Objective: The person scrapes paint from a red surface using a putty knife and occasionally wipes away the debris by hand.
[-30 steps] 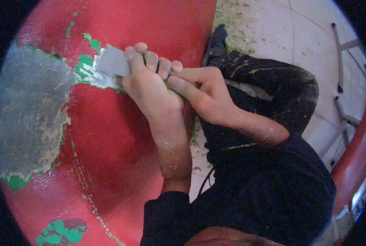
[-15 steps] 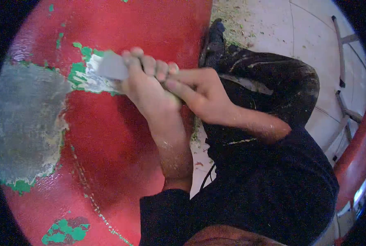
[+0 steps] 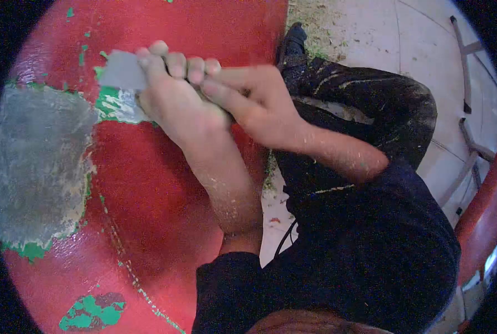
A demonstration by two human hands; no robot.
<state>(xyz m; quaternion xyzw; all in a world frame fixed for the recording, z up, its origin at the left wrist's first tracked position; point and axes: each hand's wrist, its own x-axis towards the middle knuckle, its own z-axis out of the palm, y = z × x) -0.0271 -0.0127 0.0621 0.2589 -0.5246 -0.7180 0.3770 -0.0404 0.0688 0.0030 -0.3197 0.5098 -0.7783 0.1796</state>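
My left hand is closed round the handle of a scraper, whose wide flat grey blade lies against a red painted surface. My right hand is closed at the back end of the handle, its thumb and fingers pressed up against my left hand. Most of the handle is hidden inside the two hands. Beside the blade is a scraped patch of green and whitish layers. Both hands and the blade are slightly blurred.
A large bare grey patch with ragged green edges lies to the left. Lower down is a green-flecked chip. My bent leg in dark trousers rests on the pale tiled floor, strewn with paint flakes. Metal frame legs stand at right.
Both hands and the scraper have moved up and to the left across the red surface. The blade now covers the upper part of the scraped patch, and more of its lower part shows.
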